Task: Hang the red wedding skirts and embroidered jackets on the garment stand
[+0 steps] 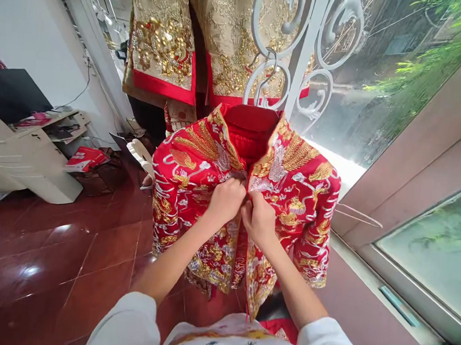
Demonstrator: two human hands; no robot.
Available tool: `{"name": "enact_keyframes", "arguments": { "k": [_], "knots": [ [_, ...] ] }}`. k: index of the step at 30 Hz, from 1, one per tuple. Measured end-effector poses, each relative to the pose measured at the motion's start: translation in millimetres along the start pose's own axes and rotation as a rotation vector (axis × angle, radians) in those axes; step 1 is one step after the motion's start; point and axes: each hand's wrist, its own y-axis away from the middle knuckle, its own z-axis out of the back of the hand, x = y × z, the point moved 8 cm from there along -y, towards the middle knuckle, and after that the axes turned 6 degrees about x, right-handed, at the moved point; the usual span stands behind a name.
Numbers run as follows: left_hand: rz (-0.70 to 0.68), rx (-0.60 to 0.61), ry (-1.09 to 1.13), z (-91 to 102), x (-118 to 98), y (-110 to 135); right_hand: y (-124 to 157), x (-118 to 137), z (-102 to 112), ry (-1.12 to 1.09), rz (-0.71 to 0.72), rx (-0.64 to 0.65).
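Observation:
In front of me a red jacket (292, 198) with gold and silver embroidery hangs upright from a metal hanger hook (267, 77). Its stand-up collar is parted, and the front edges spread apart lower down. My left hand (228, 196) is closed on the left front edge, a little below the collar. Just beside it, my right hand (259, 217) grips the opposite front edge with fingers curled. The two hands nearly meet at the middle of the chest. Whatever fastening lies under the fingers is hidden.
Behind the jacket stands a white scrollwork metal rack (304, 45). A gold sequined garment (165, 40) with red trim hangs there. To the left are a white desk (12, 150), a dark monitor (15, 92) and a red box (86, 158). A window (429, 225) is on the right.

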Motion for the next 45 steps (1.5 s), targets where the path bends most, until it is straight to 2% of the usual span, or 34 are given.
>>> {"name": "enact_keyframes", "arguments": {
  "k": [3,5,8,10,11,12,14,15,17,18,20,22,24,26,29,32,37,42,45],
  "knots": [
    [0.074,0.096,0.018,-22.2,-4,-21,-10,-7,-30,0.007,-0.042,0.050],
    [0.173,0.048,0.027,-27.6,-1,-21,-8,-17,-40,-0.037,-0.072,0.046],
    [0.274,-0.073,0.166,-37.7,7,12,29,-19,-55,-0.235,-0.003,0.152],
    [0.343,-0.072,0.359,-64.7,14,54,79,-21,-74,-0.421,-0.005,0.305],
    [0.415,-0.036,0.474,-87.1,19,80,109,-29,-86,-0.515,-0.092,0.365],
    [0.535,0.037,0.600,-116.5,26,110,142,-48,-99,-0.596,-0.282,0.385],
    [0.875,0.282,0.972,-191.1,34,178,218,-95,-126,-0.774,-0.817,0.361],
    [1.073,0.372,1.213,-225.9,32,212,255,-116,-138,-0.879,-1.091,0.299],
    [1.184,0.427,1.349,-265.5,28,250,292,-141,-153,-0.986,-1.282,0.241],
    [1.210,0.404,1.440,-278.4,26,259,300,-150,-159,-1.072,-1.333,0.197],
    [1.246,0.265,1.704,-294.4,22,263,300,-161,-169,-1.257,-1.374,0.110],
    [1.301,0.091,1.997,-304.5,15,259,296,-163,-178,-1.387,-1.395,0.043],
    [1.369,-0.006,2.156,-313.8,8,258,296,-159,-184,-1.423,-1.393,0.018],
    [1.453,-0.016,2.179,-324.3,3,263,307,-151,-190,-1.528,-1.403,-0.034],
    [1.574,-0.058,2.233,-338.7,-8,274,327,-138,-194,-1.821,-1.403,-0.106],
    [1.604,-0.090,2.302,-343.6,-21,277,343,-133,-188,-1.949,-1.414,-0.091],
    [1.656,-0.020,2.363,-325.6,-47,283,345,-127,-176,-1.844,-1.452,-0.007],
    [1.629,0.138,2.411,-293.4,-63,279,324,-105,-170,-1.731,-1.452,0.092],
    [1.583,0.206,2.404,-280.9,-73,268,306,-99,-162,-1.568,-1.428,0.062]
  ]
}}
